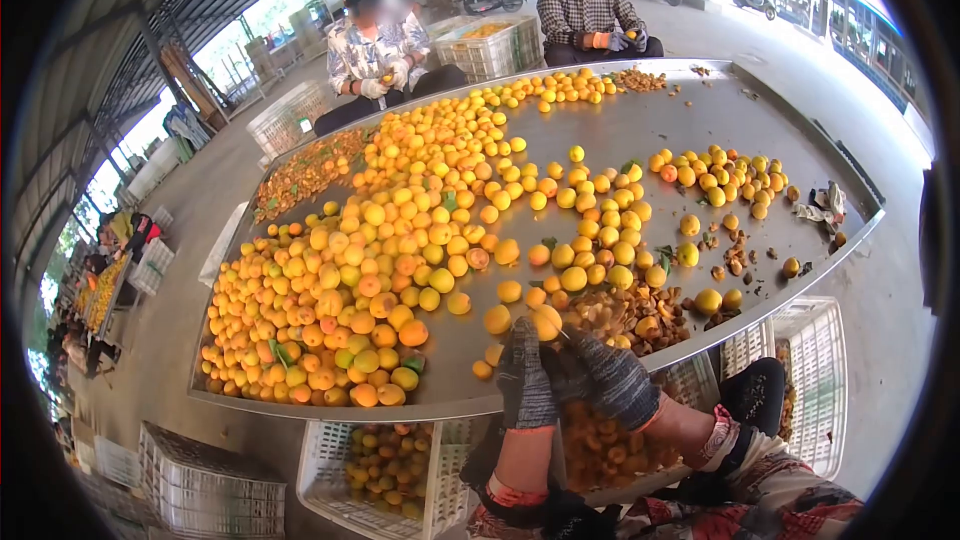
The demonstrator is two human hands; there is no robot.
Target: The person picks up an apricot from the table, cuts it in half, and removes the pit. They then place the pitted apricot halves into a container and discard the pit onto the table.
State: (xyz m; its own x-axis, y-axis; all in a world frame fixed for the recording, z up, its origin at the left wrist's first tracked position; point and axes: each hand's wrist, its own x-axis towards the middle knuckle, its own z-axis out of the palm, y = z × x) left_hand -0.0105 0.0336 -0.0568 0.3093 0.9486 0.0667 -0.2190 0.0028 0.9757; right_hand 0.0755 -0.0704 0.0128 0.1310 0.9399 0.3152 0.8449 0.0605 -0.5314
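Note:
My left hand (526,378), in a grey knitted glove, is closed on an apricot (546,322) at the near edge of the metal table (480,380). Close beside it, my right hand (618,382) wears the same kind of glove and has its fingers bent toward that fruit. A thin sliver shows at the right fingertips, too small to name. Just beyond the right hand lies a heap of brownish, opened apricot pieces (625,315). Loose whole apricots (497,319) lie just past the left hand.
A large pile of apricots (340,280) covers the table's left side. Below the near edge stand white plastic crates (322,465) holding fruit. Two people (375,50) with gloved hands sit across the table. A crumpled cloth (822,208) lies at the right end.

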